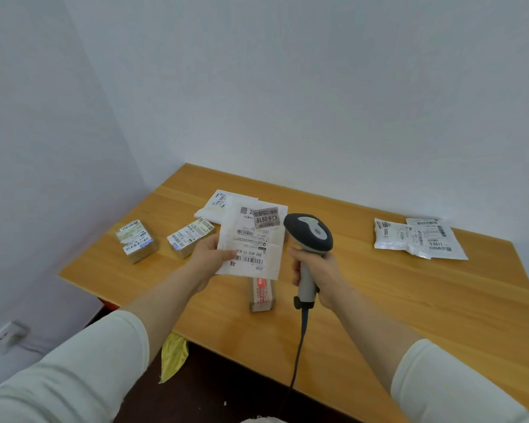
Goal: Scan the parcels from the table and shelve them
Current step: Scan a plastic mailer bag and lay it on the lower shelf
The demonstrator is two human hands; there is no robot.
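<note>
White walls meet in a corner behind one wooden table [379, 300].

Left hand [209, 254]: thumb and fingers pinch the lower left edge of one white mailer [251, 242], which is raised over the table just left of the scanner [309, 232]. The mailer face carries a white label with several barcodes, printed digits and one grey sticker, all inverted to the camera.

Right hand [321, 276]: fingers curl fully round the scanner's grey handle. The dark head stands beside the mailer's right edge. One dark cable [300, 346] hangs from the handle base.

Parcel count is seven: one held, six on the table.
- One second mailer [217, 206], beyond and left of the scanner, partly hidden.
- One taped carton [261, 293], just left of the scanner handle.
- Two labelled cartons well left of the scanner: inner carton [190, 238], outer carton [136, 241].
- Two overlapping pouches right of the scanner: nearer pouch [391, 235], farther pouch [437, 239].
</note>
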